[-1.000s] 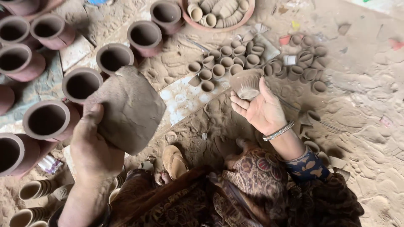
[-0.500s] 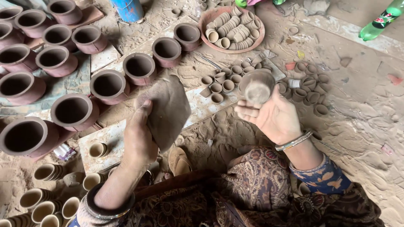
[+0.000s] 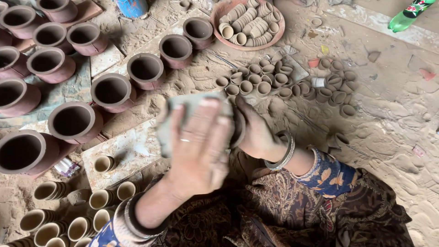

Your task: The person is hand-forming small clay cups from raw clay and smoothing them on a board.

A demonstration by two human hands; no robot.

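Observation:
My left hand (image 3: 201,146) presses a grey-brown slab of wet clay (image 3: 170,120) flat against a small clay bowl (image 3: 238,128), fingers spread over the slab's back. My right hand (image 3: 257,132) cups that small bowl from the other side; only its dark rim shows between the two hands. Both hands meet just above my lap, over the patterned brown cloth (image 3: 283,210). Bangles sit on both wrists.
Large brown clay pots (image 3: 72,122) stand in rows at the left. Tiny clay cups (image 3: 256,77) cluster on the sandy ground ahead, more fill a round tray (image 3: 218,13) at the top. Stacked small cups (image 3: 68,219) lie lower left. A green bottle (image 3: 407,16) lies top right.
My hands were apart, left holding the clay slab and right holding the small bowl. They have come together, and the slab now covers the bowl.

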